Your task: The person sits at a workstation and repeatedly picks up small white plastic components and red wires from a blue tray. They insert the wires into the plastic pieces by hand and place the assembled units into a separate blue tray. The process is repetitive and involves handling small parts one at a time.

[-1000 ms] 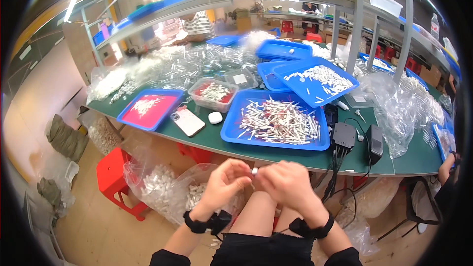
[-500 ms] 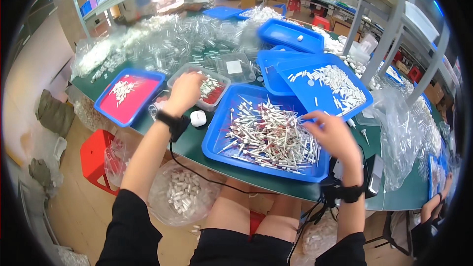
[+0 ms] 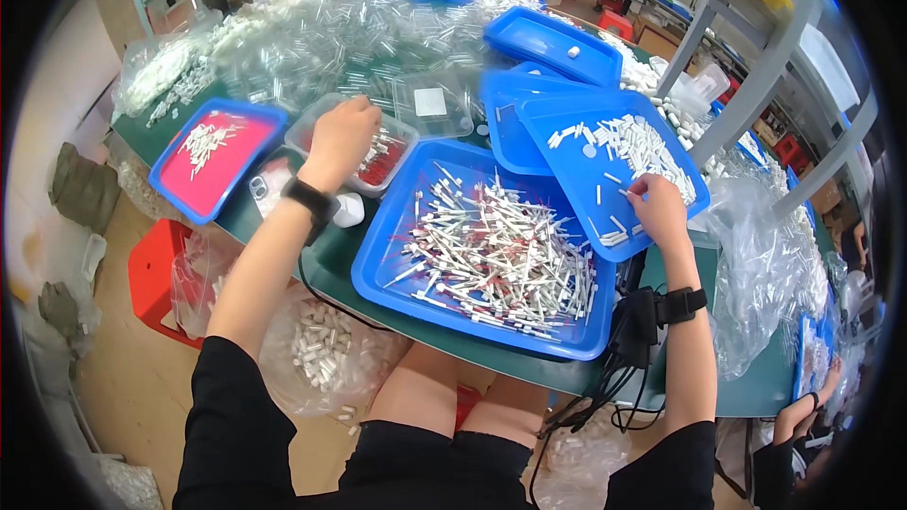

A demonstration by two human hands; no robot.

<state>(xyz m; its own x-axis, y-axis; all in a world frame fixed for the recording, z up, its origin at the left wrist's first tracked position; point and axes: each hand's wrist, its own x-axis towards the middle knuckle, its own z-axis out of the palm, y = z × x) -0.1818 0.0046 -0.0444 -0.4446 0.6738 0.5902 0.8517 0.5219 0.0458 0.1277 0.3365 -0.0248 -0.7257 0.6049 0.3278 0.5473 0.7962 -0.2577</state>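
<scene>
My left hand (image 3: 342,144) is curled over a clear plastic box (image 3: 408,139) that holds red and white slender pieces; its fingertips are hidden. Fingers pinched together, my right hand (image 3: 658,211) is at the near right part of a tilted blue tray (image 3: 557,165) with short white tubes (image 3: 638,149) on it. Whatever is between those fingertips is too small to name. Between my hands lies a large blue tray (image 3: 371,274) heaped with thin white sticks (image 3: 505,250), some with red parts.
A blue tray with a red base (image 3: 194,191) carries white pieces at the left. Clear tubes (image 3: 321,47) are piled behind. More blue trays (image 3: 548,47) stand at the back right, beside a clear plastic bag (image 3: 746,264) and grey shelf posts. Cables hang near my right wrist; another person's hand (image 3: 831,380) is far right.
My right hand has moved from the large tray's far right edge onto the tilted tray of tubes, and its fingers have closed. My left hand stays over the clear box. The whole view has shifted.
</scene>
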